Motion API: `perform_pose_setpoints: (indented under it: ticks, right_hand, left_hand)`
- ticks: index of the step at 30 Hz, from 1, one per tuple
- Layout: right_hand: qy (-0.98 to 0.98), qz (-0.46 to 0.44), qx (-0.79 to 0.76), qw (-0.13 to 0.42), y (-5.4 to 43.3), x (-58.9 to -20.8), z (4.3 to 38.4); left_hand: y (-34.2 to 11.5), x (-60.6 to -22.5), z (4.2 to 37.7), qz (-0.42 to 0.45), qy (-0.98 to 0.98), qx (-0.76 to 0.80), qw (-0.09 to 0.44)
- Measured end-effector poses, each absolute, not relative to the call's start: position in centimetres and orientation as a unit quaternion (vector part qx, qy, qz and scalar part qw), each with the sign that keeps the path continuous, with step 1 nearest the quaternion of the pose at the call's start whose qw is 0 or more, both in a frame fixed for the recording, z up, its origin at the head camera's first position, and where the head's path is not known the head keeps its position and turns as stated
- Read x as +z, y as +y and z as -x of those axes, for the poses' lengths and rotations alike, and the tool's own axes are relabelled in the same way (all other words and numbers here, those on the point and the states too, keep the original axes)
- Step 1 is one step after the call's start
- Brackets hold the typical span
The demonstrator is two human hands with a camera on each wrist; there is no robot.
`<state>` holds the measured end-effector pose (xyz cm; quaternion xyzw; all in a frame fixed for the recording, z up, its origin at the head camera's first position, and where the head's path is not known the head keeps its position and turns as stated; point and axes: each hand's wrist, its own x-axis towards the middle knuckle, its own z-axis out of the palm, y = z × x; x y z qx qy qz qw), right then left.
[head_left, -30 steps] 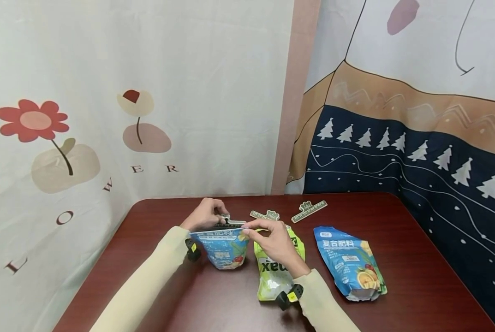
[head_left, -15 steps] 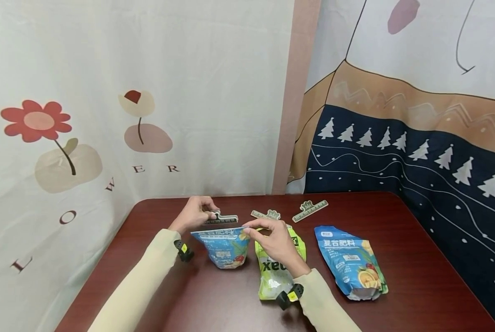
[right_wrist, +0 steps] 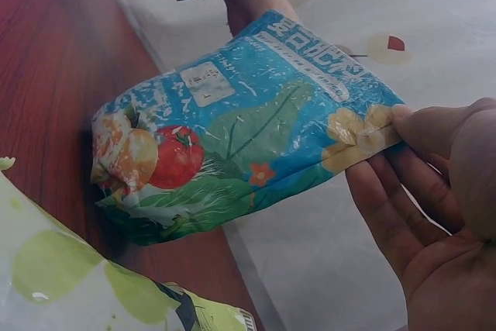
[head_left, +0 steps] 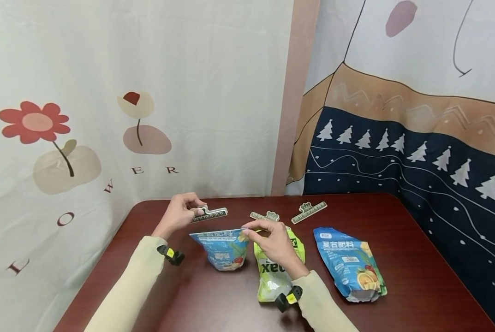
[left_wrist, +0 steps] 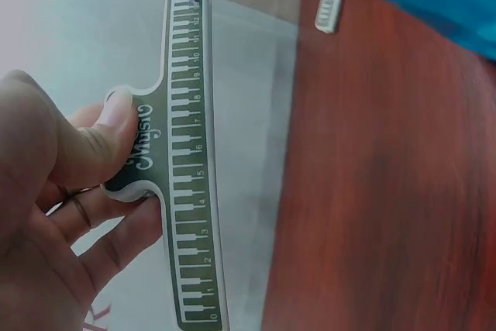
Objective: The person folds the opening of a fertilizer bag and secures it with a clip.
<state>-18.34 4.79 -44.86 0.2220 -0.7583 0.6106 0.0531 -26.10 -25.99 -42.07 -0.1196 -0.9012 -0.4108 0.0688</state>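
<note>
My left hand [head_left: 178,213] pinches the handle of a long clip [left_wrist: 190,168] between thumb and fingers. The clip has a piano-key and ruler pattern, with "Music" printed on its handle. It is held behind and left of a blue fertilizer pouch [head_left: 225,251], apart from it. My right hand [head_left: 274,242] pinches the top right corner of that pouch. The pouch [right_wrist: 232,122] stands upright, its top edge flattened, with vegetables and fruit printed on the front. Beneath my right hand lies a yellow-green bag [head_left: 270,281], partly covered by the hand and wrist.
Another blue pouch [head_left: 351,265] lies flat on the right side of the dark red table [head_left: 214,304]. Two more music clips lie toward the back, one [head_left: 265,216] behind the green bag and one [head_left: 309,212] further right. Printed curtains [head_left: 214,101] hang behind the table.
My left hand has carried the clip leftward and away from the pouch's top edge. My right hand has stayed at the pouch's corner, and the pouch has hardly moved.
</note>
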Motion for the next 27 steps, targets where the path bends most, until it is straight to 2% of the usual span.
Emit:
perform_pose_setpoints:
  ticks: [12,27]
  right_hand:
    - [-0.752,-0.23,0.614,0.062,4.8,-45.0,18.4]
    - [-0.76,-0.214,0.611,0.054,4.8,-44.8,18.3]
  left_hand:
    - [-25.1,-40.0,24.2,0.149,-0.886,-0.419,0.132]
    - [-23.4,-38.4,21.7,0.166,-0.867,-0.437,0.172]
